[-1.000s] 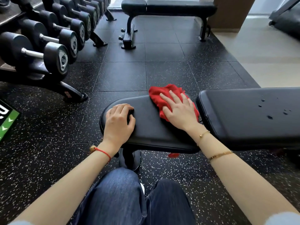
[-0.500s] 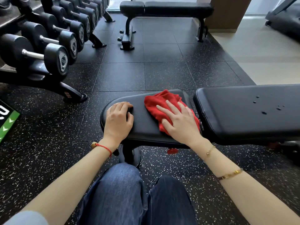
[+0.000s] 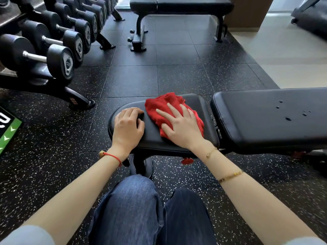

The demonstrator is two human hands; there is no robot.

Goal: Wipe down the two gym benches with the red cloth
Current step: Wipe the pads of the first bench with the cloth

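Observation:
The near black gym bench has a small seat pad (image 3: 198, 106) in front of me and a long back pad (image 3: 265, 117) to the right with several water drops on it. My right hand (image 3: 182, 128) presses the crumpled red cloth (image 3: 162, 105) flat on the seat pad with spread, straight fingers. My left hand (image 3: 128, 128) rests on the left end of the seat pad with its fingers curled over the padding. A second black bench (image 3: 185, 4) stands across the floor at the top of the view.
A dumbbell rack (image 3: 53, 50) runs along the left, its foot reaching toward the seat pad. Black speckled rubber tiles (image 3: 159, 76) lie between the two benches. A pale floor and a treadmill (image 3: 311, 16) are at the top right. My knees in jeans (image 3: 141, 209) are below the seat.
My right hand has slid the red cloth leftward along the seat pad, away from the gap by the back pad and closer to my left hand. The left hand stays put.

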